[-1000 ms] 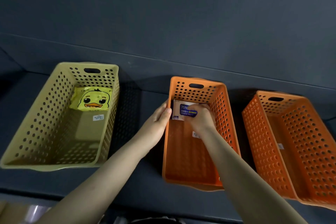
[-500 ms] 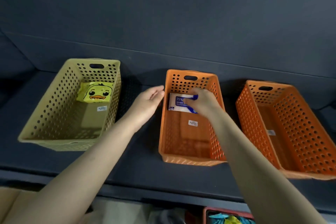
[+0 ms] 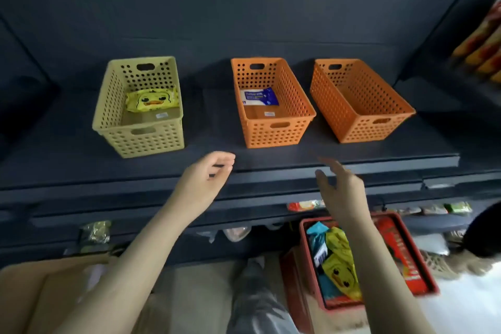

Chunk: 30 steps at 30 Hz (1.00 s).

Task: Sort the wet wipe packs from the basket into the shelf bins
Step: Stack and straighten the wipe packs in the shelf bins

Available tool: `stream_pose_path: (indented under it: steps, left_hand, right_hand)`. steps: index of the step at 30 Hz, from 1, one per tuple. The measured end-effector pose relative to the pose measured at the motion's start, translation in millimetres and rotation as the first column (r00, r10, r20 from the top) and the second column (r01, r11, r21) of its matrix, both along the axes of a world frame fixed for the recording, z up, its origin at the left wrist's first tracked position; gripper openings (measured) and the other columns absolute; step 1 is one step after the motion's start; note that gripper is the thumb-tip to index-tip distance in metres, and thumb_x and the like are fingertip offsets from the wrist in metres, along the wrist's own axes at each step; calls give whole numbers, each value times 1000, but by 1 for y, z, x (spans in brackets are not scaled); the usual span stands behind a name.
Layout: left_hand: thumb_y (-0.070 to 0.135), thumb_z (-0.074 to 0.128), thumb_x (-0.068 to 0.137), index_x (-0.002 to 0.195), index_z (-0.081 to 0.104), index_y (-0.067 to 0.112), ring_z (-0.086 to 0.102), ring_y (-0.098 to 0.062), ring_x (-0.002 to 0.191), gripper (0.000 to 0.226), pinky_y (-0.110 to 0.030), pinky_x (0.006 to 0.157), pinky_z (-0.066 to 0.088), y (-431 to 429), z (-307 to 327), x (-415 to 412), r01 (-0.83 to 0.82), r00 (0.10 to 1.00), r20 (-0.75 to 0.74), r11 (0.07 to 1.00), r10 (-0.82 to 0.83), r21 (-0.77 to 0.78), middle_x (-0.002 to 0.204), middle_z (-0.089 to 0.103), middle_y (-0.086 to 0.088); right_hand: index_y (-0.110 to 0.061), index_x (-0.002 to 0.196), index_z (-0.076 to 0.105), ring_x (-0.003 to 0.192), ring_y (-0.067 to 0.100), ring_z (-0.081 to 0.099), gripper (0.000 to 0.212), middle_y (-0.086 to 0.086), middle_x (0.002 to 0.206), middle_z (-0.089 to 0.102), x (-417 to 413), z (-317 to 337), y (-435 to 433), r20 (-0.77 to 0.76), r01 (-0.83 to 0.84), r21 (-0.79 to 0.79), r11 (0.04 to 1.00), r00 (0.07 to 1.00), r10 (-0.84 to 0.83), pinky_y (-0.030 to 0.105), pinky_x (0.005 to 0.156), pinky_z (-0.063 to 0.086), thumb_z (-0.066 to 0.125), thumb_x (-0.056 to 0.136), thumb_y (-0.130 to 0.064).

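Sorting by kind explains the layout: the duck pack (image 3: pixel 151 100) lies alone in the yellow bin (image 3: pixel 141 141) toward the left end of the shelf (image 3: pixel 67 149), the blue-and-white pack (image 3: pixel 260 97) in the middle orange bin (image 3: pixel 273 133), and the right orange bin (image 3: pixel 360 127) holds nothing. Both hands hover bare off the shelf's front edge, the left hand (image 3: pixel 208 173) loosely curled, the right hand (image 3: pixel 339 187) spread. They are probably bound for the red basket (image 3: pixel 295 285) below, where more packs wait.

The right hand (image 3: pixel 339 187) is motion-blurred — its forearm hides part of the red basket (image 3: pixel 314 220) and its wipe packs (image 3: pixel 336 244).
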<state>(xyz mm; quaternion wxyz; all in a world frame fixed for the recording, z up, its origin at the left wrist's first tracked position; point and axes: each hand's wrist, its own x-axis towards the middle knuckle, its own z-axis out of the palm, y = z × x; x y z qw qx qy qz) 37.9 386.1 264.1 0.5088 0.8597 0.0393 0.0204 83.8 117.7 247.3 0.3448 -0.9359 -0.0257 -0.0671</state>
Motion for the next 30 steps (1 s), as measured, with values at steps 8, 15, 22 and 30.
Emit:
stream_pose_path:
  steps: [8,15,22,30]
  left_hand:
    - [21,53,98,106,62,34,62,-1,94,18,-12,78,44,-57,-87,-94,110,962,-238,986,-136,-123,111,67,14]
    - [21,55,98,114,63,19,59,-10,109,19,-19,88,41,-145,-151,-90,220,843,-472,966,-257,-134,116,66,2]
    - [19,53,98,122,60,11,60,-22,110,26,-32,89,46,-259,-192,-59,106,776,-609,985,-166,-134,121,64,-8]
    - [16,50,99,117,62,11,57,-19,105,22,-34,95,44,-360,-235,-28,75,655,-744,991,-131,-109,116,64,-5]
  right_hand:
    - [-18,131,60,94,25,65,37,8,117,69,-145,-68,-61,-350,181,-53,982,917,-188,25,72,38,58,95,-23]
    - [-10,126,62,110,29,62,36,11,124,66,-194,-117,-151,-519,374,-41,927,785,-340,31,90,44,62,92,-20]
    - [0,126,60,113,28,59,32,17,127,62,-169,-156,-261,-664,501,32,865,658,-356,12,73,35,57,95,-8]
    - [-4,120,64,110,27,59,29,15,122,65,-105,-209,-364,-770,551,78,831,563,-300,24,79,38,57,95,-17]
